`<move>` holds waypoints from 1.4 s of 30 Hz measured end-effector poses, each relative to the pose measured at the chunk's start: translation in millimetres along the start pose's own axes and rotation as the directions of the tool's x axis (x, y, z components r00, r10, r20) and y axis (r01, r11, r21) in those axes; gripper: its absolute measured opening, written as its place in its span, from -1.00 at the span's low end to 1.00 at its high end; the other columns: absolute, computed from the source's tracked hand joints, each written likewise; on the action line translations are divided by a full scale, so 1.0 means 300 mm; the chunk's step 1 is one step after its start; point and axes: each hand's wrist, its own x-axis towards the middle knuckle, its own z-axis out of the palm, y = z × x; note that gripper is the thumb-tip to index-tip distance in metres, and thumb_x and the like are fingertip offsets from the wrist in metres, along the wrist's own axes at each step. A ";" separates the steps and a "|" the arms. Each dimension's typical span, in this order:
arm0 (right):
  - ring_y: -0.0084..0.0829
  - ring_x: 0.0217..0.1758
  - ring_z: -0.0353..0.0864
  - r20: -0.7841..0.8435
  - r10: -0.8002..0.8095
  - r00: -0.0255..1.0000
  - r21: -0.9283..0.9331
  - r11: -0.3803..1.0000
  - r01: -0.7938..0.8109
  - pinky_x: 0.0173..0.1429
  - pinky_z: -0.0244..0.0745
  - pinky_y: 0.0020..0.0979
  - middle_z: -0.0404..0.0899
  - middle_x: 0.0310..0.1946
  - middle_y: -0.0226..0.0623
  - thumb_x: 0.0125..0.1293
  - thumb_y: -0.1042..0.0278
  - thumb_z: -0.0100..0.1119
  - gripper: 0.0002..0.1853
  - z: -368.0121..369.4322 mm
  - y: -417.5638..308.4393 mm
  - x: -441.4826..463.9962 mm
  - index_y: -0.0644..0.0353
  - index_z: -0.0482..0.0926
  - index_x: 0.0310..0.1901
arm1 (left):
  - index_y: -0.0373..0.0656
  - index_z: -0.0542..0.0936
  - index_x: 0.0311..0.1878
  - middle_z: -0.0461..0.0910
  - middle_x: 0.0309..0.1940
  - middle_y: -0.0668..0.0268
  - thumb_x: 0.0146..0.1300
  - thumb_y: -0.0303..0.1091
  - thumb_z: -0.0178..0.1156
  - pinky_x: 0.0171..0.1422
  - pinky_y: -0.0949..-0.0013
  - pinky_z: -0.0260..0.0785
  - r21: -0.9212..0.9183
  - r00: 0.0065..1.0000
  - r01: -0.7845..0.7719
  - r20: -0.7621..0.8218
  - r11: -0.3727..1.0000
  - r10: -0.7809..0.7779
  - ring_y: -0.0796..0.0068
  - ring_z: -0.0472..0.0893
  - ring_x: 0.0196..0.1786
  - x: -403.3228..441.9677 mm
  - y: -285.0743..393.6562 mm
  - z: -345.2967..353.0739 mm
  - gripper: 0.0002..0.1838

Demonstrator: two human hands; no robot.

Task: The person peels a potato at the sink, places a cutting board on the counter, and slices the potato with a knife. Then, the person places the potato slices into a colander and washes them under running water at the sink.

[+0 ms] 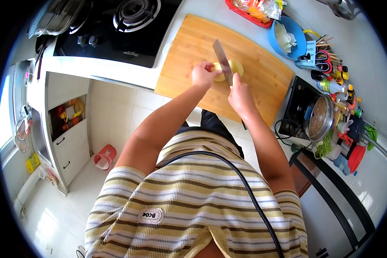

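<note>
A wooden cutting board (189, 47) lies on the counter. On it sits a pale yellow piece that looks like a peeled potato (237, 67), with the blade of a kitchen knife (222, 58) across its middle. Part of the potato shows on each side of the blade. My right hand (241, 95) is closed around the knife's handle, mostly hiding it. From the left, my left hand (205, 75) grips the potato with curled fingers, close to the blade. Whether the blade has passed fully through cannot be seen.
Left of the board is a black gas stove (137, 38). A blue bowl (300, 36), a red basket (249, 15) and a light blue utensil rack (306, 60) stand at the upper right. Farther right are several bottles and a pan (321, 116) on a black cooker.
</note>
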 end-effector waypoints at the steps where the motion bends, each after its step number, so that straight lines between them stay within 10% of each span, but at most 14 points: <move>1: 0.08 -0.47 0.56 0.005 -0.004 1.000 0.002 1.000 0.004 -0.42 0.43 0.00 0.52 -0.58 0.09 0.02 0.65 0.03 -0.59 0.001 -0.003 -0.006 0.41 0.24 -0.04 | -0.30 0.59 -0.19 0.61 -0.40 0.29 -0.05 -0.33 0.47 -0.26 0.43 0.51 -0.016 1.000 0.016 -0.021 1.000 -0.016 0.53 0.59 -0.37 -0.007 0.008 0.002 -0.62; 42: 0.10 -0.43 0.56 0.078 0.021 0.997 -0.056 0.998 -0.017 -0.36 0.43 0.02 0.53 -0.55 0.11 0.05 0.65 0.02 -0.70 -0.032 -0.046 -0.019 0.38 0.26 -0.14 | -0.32 0.59 -0.19 0.66 -0.33 0.23 -0.01 -0.39 0.44 -0.15 0.42 0.49 -0.129 0.996 0.060 -0.054 0.990 -0.067 0.49 0.61 -0.29 -0.039 0.010 0.003 -0.66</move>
